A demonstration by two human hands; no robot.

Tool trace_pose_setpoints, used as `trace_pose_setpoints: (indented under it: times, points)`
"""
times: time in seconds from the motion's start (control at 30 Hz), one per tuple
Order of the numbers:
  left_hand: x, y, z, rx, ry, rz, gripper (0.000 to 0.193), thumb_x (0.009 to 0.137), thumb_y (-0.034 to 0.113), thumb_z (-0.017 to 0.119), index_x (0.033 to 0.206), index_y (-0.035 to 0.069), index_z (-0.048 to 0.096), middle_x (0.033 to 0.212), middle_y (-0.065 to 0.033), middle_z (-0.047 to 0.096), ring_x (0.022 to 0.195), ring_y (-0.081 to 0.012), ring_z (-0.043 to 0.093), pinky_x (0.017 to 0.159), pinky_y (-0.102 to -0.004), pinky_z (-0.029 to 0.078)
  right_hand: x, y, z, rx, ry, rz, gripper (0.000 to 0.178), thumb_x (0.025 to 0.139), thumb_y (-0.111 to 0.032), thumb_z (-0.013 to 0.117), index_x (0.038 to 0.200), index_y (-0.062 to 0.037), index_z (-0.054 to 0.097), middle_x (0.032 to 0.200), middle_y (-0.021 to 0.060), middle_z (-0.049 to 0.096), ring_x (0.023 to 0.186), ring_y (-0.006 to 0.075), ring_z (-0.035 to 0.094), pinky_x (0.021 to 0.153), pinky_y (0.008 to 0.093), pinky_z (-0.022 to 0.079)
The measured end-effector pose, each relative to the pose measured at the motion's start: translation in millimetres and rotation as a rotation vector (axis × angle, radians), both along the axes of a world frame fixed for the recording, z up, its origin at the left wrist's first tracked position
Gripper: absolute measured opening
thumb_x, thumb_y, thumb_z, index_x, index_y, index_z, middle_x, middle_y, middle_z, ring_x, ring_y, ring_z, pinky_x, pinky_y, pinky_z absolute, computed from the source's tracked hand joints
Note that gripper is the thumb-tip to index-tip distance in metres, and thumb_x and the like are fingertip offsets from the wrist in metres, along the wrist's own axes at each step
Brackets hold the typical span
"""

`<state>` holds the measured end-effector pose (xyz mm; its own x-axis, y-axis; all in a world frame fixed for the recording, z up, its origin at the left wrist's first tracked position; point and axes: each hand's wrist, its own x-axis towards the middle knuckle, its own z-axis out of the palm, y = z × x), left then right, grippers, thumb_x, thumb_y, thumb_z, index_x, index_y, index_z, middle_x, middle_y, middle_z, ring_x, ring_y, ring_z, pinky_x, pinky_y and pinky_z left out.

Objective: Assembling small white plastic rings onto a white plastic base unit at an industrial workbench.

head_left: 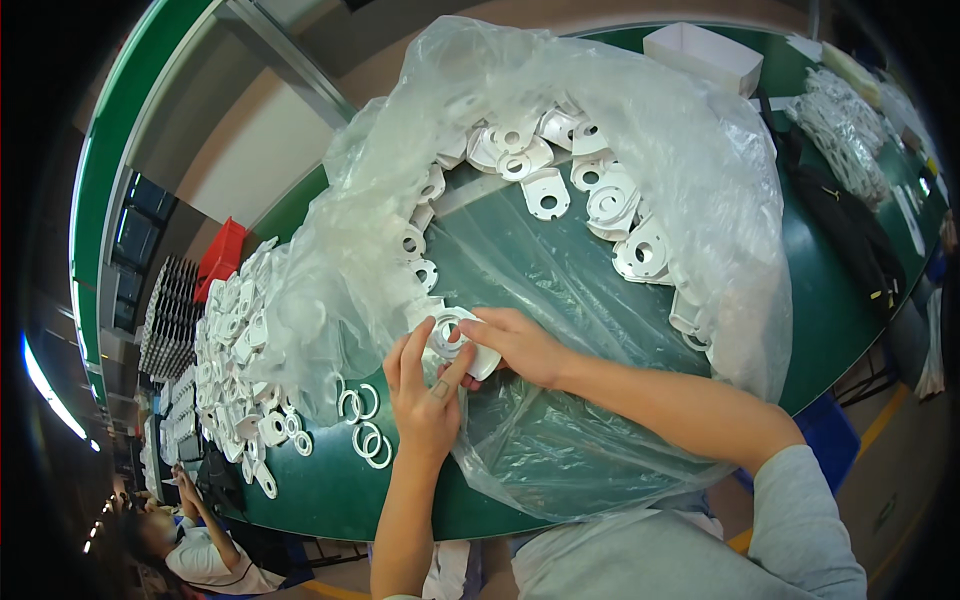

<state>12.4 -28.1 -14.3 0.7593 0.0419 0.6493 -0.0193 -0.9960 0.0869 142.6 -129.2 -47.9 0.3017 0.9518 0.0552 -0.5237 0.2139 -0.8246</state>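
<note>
Over the near middle of the table, a white plastic part with a round ringed hole [487, 362] is held between both hands. My left hand [424, 405] grips its left and near side with bent fingers. From the right, my right hand [515, 345] closes on the far edge, its thumb near the hole. Some fingertips are hidden behind the part. Beneath it spreads a large clear plastic bag [570, 400]. Similar white parts [548, 195] lie in an arc along the bag's inside. Several loose white rings [372, 442] rest on the green table, left of my left hand.
A heap of white parts [235, 330] covers the table's left side, with a red bin [220, 255] behind. At the far right are a white box [705, 58], a bagged white bundle [840, 125] and a black bag [850, 225]. Another person [205, 550] sits at the lower left.
</note>
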Motion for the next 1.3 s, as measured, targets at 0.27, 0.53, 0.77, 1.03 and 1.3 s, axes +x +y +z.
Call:
trace_pose_setpoints:
  times: [0.27, 0.53, 0.77, 1.03, 1.3]
  points:
    - [1.5, -4.5, -0.3, 0.022, -0.01, 0.069, 0.048, 0.066, -0.009, 0.061, 0.104, 0.019, 0.071, 0.13, -0.0159, 0.048, 0.116, -0.0349, 0.045, 0.094, -0.0413, 0.039, 0.2, -0.9, -4.0, 0.016, -0.036, -0.066, 0.026, 0.097, -0.026, 0.045, 0.105, -0.0021, 0.055, 0.092, 0.0079, 0.063, 0.073, 0.0126, 0.06, 0.065, 0.025, 0.049]
    - [-3.2, 2.7, -0.5, -0.316, -0.055, 0.023, 0.046, 0.07, -0.009, 0.059, 0.11, 0.013, 0.067, 0.125, -0.0163, 0.048, 0.108, -0.0304, 0.05, 0.088, -0.0386, 0.043, -3.7, -2.0, 1.4, -0.002, 0.004, -0.077, 0.024, 0.095, -0.021, 0.049, 0.104, -0.0002, 0.057, 0.087, 0.0063, 0.063, 0.073, 0.0119, 0.062, 0.066, 0.0252, 0.05]
    - [-9.2, 19.5, -4.3, -1.259, -0.152, -0.051, 0.02, 0.084, -0.002, 0.061, 0.104, -0.004, 0.063, 0.09, -0.0056, 0.062, 0.077, -0.0104, 0.058, 0.067, -0.0225, 0.047, -7.6, -3.8, 5.2, -0.014, -0.333, -0.119, 0.026, 0.097, -0.02, 0.046, 0.113, -0.0011, 0.056, 0.095, 0.005, 0.063, 0.083, 0.0109, 0.06, 0.075, 0.0253, 0.048]
    - [-8.6, 18.8, -7.2, -1.26, -0.13, -0.042, 0.016, 0.084, -0.001, 0.063, 0.099, -0.005, 0.065, 0.089, -0.0076, 0.065, 0.072, -0.0103, 0.059, 0.064, -0.0225, 0.048, -7.2, -4.9, 4.2, -0.01, -0.392, -0.083, 0.025, 0.097, -0.019, 0.047, 0.112, -0.0024, 0.055, 0.101, 0.0036, 0.06, 0.088, 0.0094, 0.057, 0.078, 0.0239, 0.045]
    - [-6.5, 14.9, -7.9, -1.238, -0.111, -0.04, 0.014, 0.085, -0.002, 0.062, 0.098, -0.006, 0.063, 0.084, -0.0065, 0.064, 0.07, -0.0096, 0.059, 0.063, -0.0212, 0.047, -9.5, -4.6, 0.3, -0.048, -0.456, -0.118, 0.02, 0.096, -0.016, 0.047, 0.11, -0.0027, 0.052, 0.093, 0.0043, 0.06, 0.079, 0.0106, 0.06, 0.069, 0.0245, 0.047]
